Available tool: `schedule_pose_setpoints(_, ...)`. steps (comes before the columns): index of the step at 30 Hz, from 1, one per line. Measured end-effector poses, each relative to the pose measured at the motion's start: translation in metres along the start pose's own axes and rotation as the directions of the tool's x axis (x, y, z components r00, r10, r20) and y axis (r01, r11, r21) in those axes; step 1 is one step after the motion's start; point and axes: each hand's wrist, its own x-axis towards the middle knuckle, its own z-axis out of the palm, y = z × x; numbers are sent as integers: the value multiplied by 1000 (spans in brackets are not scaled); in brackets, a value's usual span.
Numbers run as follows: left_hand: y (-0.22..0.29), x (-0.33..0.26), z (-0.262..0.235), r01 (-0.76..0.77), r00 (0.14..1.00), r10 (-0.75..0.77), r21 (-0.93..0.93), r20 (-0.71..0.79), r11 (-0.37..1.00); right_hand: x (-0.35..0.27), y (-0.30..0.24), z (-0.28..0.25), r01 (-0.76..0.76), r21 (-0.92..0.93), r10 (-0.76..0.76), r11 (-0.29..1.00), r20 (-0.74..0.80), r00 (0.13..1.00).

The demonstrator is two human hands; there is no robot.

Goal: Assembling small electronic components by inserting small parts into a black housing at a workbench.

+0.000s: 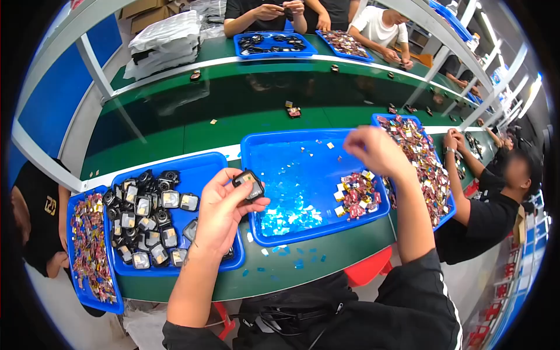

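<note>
This is a factory assembly floor. Workers point(484, 221) line a long green tabletop point(344, 251) set with blue trays point(280, 163) of small parts point(357, 195).

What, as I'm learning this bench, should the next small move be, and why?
Probably lower the right hand toward the small parts piled in the middle tray: the left hand holds a black case, and the right hovers near that pile, though blur hides whether it holds anything.
</note>
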Motion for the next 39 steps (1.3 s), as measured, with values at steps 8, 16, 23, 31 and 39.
schedule_pose_setpoints(8,-18,-3,8,76,996,-76,5,56,997,-108,3,13,-341,-51,341,939,-19,940)
schedule_pose_setpoints(16,-29,-4,14,-79,978,27,252,205,965,-122,-4,23,-399,312,493,862,-330,805)
schedule_pose_setpoints(23,-32,-14,18,-328,944,218,628,248,706,-83,-54,21,-106,367,196,924,-219,956)
schedule_pose_setpoints(31,-42,-19,27,-424,904,227,690,362,587,-65,-99,34,-81,535,70,841,42,997)
schedule_pose_setpoints(39,-42,-22,28,-342,939,193,696,286,632,-60,-105,59,-150,714,225,684,-10,974)
